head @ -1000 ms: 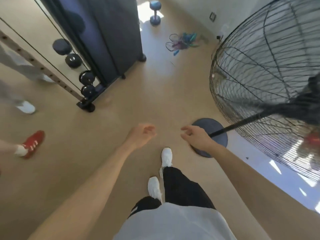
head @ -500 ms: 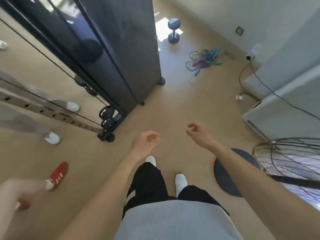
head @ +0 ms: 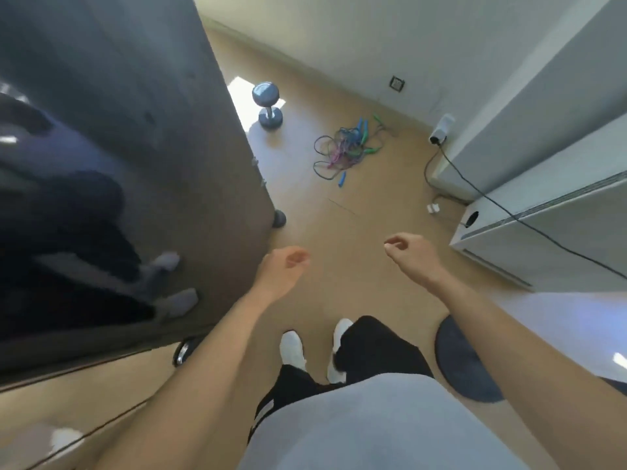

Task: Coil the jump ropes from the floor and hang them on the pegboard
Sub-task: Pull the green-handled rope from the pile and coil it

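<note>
White shoes (head: 291,347) stand on the tan floor (head: 339,266); ahead, left hand (head: 283,269) and right hand (head: 412,254) hang loosely curled, holding nothing; farther off the jump ropes (head: 346,147) lie tangled on the floor, near a dumbbell (head: 268,106).

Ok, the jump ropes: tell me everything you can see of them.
The jump ropes lie uncoiled in one loose tangle on the tan floor, near a dumbbell. Thin cords, blue, purple, pink and green, with blue and green handles poking out; one blue handle lies nearest the camera. Only the floor touches them.
</note>
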The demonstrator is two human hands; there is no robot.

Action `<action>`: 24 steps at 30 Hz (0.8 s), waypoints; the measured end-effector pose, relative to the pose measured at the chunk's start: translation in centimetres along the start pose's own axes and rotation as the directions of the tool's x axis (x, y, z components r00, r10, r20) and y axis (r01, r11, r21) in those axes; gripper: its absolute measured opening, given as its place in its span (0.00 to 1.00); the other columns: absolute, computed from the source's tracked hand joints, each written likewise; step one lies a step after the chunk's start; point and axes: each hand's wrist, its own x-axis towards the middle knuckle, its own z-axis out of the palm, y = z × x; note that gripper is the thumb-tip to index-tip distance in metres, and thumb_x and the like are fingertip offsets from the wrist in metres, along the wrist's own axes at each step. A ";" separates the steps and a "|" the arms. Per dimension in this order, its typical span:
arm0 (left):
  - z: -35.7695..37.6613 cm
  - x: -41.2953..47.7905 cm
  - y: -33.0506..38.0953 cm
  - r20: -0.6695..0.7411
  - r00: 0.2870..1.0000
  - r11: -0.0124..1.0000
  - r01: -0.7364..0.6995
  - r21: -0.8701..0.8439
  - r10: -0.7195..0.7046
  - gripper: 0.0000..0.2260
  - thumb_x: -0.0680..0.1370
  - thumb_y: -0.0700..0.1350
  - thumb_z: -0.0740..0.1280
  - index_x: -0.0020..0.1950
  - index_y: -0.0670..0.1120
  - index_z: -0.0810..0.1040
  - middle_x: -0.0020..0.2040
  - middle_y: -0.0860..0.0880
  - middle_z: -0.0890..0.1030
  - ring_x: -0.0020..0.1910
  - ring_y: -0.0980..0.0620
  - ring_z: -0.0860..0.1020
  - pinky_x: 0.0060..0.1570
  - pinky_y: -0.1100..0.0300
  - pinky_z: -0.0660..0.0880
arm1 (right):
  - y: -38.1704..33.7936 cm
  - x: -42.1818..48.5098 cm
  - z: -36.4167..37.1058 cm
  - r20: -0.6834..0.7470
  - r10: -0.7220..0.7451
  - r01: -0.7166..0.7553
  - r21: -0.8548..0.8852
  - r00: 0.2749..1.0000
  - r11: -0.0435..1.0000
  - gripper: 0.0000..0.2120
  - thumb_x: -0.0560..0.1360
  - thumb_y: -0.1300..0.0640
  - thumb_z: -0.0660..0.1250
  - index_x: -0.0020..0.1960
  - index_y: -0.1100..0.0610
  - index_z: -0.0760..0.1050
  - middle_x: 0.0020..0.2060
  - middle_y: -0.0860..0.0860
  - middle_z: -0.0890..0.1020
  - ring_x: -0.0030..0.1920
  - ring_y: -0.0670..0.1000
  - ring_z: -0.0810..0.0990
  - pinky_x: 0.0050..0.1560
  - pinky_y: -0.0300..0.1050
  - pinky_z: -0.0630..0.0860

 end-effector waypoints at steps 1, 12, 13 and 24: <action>-0.7 2.3 1.2 0.028 0.999 1.000 -0.015 0.014 0.014 0.12 0.79 0.49 0.69 0.62 0.49 0.82 0.57 0.53 0.84 0.54 0.54 0.81 0.59 0.57 0.76 | -0.4 1.5 -0.7 -0.026 0.023 -0.022 0.019 0.999 1.000 0.09 0.79 0.52 0.66 0.55 0.54 0.82 0.49 0.49 0.84 0.50 0.49 0.81 0.53 0.46 0.76; -3.3 27.3 14.3 0.232 0.966 0.978 -0.149 0.145 0.113 0.12 0.79 0.47 0.69 0.62 0.47 0.82 0.55 0.52 0.84 0.50 0.55 0.83 0.56 0.56 0.79 | -3.5 22.6 -9.6 -0.086 0.128 -0.104 0.238 0.988 0.966 0.10 0.80 0.56 0.65 0.57 0.58 0.81 0.52 0.51 0.82 0.50 0.48 0.77 0.48 0.40 0.69; -3.6 29.2 15.4 0.236 0.966 0.979 -0.142 0.144 0.106 0.12 0.79 0.47 0.69 0.62 0.47 0.82 0.55 0.51 0.84 0.51 0.53 0.83 0.57 0.56 0.79 | -4.0 24.6 -10.4 -0.081 0.130 -0.106 0.246 0.988 0.963 0.10 0.80 0.56 0.65 0.57 0.59 0.81 0.52 0.52 0.82 0.51 0.48 0.77 0.49 0.41 0.69; -11.4 52.5 22.8 0.174 0.984 0.997 0.024 0.069 -0.036 0.09 0.78 0.45 0.70 0.56 0.47 0.84 0.50 0.50 0.85 0.46 0.52 0.82 0.57 0.53 0.79 | -11.3 43.5 -18.7 -0.097 0.155 -0.119 0.301 0.983 0.946 0.09 0.80 0.56 0.65 0.55 0.58 0.81 0.49 0.50 0.81 0.50 0.49 0.77 0.40 0.35 0.69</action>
